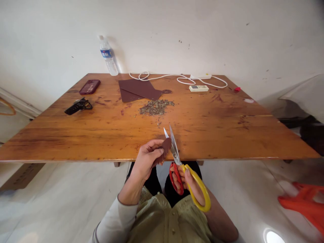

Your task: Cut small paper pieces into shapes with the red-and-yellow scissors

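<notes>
My left hand (148, 158) pinches a small dark brown piece of paper (164, 150) with a fringed edge, just in front of the wooden table's near edge (101, 158). My right hand (186, 180) grips scissors (177, 158) with one red and one yellow handle. Their blades are slightly apart and lie against the right edge of the brown piece. A heap of small cuttings (155, 107) lies on the table beyond. Further back rest larger dark brown sheets (138, 89).
A water bottle (108, 56) stands at the wall. A dark red phone (89, 86) and a black object (78, 106) lie at the left. A white cable (177, 78) and a remote (198, 88) sit at the back. An orange stool (306, 206) is at the lower right.
</notes>
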